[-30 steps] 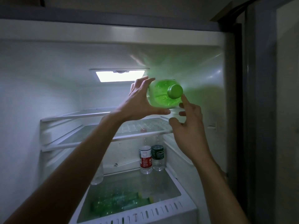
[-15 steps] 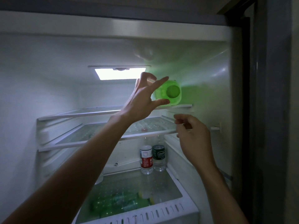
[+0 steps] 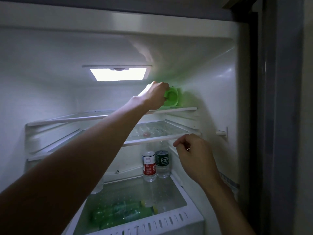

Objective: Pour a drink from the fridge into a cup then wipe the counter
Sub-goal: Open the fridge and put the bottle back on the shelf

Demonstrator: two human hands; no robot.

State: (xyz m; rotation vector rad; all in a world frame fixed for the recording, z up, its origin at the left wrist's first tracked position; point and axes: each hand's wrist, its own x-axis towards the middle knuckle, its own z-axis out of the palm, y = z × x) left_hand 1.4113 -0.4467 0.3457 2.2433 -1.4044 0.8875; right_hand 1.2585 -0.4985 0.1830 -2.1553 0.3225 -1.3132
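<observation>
A green plastic bottle (image 3: 173, 97) lies on its side at the right end of the fridge's top glass shelf (image 3: 81, 118), cap end towards me. My left hand (image 3: 153, 96) reaches deep into the fridge and is closed around the bottle's neck end, hiding the cap. My right hand (image 3: 194, 156) hangs lower, in front of the second shelf (image 3: 157, 139), its fingers loosely curled with nothing in them. No cup or counter is in view.
Two small water bottles, one red-labelled (image 3: 149, 166) and one green-labelled (image 3: 162, 164), stand on the lower level. Several green bottles (image 3: 122, 214) lie in the white drawer (image 3: 152, 225). The fridge light (image 3: 118, 74) glows above. The dark door frame (image 3: 271, 116) borders the right.
The bottle went from being held in the air by both hands to lying deeper on the top shelf. My left hand followed it in and closed; my right hand let go and dropped lower.
</observation>
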